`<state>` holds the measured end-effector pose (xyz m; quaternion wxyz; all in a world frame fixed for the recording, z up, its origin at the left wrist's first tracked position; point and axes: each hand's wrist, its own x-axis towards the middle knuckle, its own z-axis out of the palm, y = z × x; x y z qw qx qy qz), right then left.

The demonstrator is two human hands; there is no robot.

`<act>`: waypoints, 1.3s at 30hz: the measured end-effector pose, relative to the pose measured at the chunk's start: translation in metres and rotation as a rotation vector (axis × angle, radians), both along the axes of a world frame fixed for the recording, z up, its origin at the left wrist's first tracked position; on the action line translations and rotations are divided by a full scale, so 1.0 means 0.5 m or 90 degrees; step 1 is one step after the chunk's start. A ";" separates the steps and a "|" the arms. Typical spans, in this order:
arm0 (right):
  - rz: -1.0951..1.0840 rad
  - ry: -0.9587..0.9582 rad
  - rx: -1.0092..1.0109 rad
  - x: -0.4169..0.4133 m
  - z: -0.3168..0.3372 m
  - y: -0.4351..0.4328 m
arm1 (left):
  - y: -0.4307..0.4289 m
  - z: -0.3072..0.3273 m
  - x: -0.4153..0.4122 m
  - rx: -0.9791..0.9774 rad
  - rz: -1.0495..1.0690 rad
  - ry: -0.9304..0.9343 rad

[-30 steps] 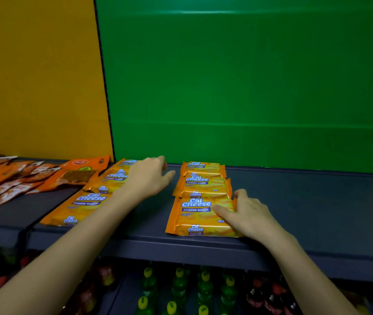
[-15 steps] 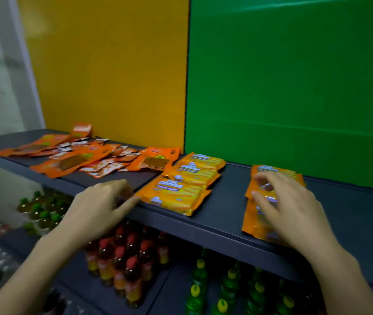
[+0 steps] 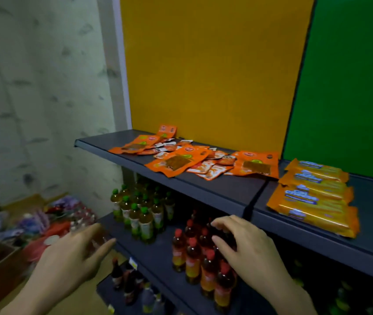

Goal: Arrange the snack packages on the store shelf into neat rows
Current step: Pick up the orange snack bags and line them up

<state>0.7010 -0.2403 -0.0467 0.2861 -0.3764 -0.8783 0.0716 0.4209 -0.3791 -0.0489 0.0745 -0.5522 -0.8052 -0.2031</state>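
We face a dark shelf (image 3: pixel 217 189) backed by a yellow panel (image 3: pixel 215 71) and, to the right, a green panel (image 3: pixel 349 87). On its left part lies a loose, overlapping scatter of orange snack packets (image 3: pixel 178 161), some crooked. To the right, past the seam in the shelf, the cheese wafer packs (image 3: pixel 313 196) lie in a row running from far to near, each overlapping the next. On the shelf below stand green-capped bottles (image 3: pixel 140 212) and, nearer, red-capped bottles (image 3: pixel 194 253). Our left hand (image 3: pixel 71 258) hangs loose and empty below the shelf edge, somewhat blurred. Our right hand (image 3: pixel 247 248) hovers before the red-capped bottles, fingers curled, holding nothing.
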 end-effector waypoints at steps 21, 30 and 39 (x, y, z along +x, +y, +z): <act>-0.268 0.060 -0.042 -0.382 0.045 0.157 | 0.200 0.007 -0.386 0.087 -0.106 0.006; -0.491 0.000 -0.099 -0.480 0.070 0.295 | 0.424 0.052 -0.494 0.193 -0.165 -0.038; -0.558 -0.060 -0.143 -0.530 0.064 0.335 | 0.596 0.070 -0.605 0.228 -0.118 -0.123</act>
